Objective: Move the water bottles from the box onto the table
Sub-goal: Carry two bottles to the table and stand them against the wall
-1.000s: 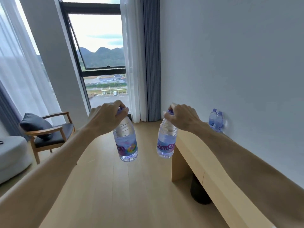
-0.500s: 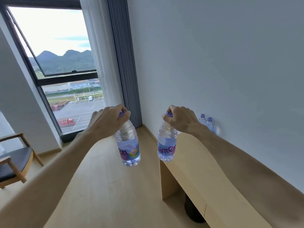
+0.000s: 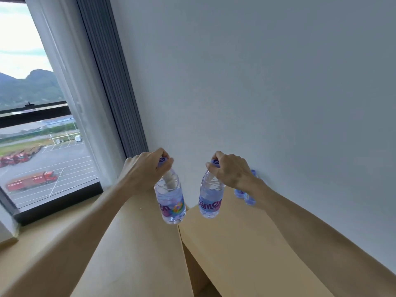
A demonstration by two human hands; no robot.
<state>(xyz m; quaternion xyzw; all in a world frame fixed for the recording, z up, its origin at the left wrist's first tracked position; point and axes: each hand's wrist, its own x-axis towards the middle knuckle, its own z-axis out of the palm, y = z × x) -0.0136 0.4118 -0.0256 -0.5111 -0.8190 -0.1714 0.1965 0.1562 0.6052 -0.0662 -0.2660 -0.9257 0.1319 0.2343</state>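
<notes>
Pale wall (image 3: 267,82) and wooden table (image 3: 235,243) fill my view, two bottles on the table (image 3: 246,195) at three o'clock, while my left hand (image 3: 145,172) and right hand (image 3: 230,170) each pinch a cap, left bottle (image 3: 170,202) and right bottle (image 3: 211,197) hanging upright, caps up.

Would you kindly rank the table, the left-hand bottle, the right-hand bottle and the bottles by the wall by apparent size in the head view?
1. table
2. left-hand bottle and right-hand bottle: alike, no ranking
3. bottles by the wall: smallest, but farther away and partly hidden by the right hand
</notes>
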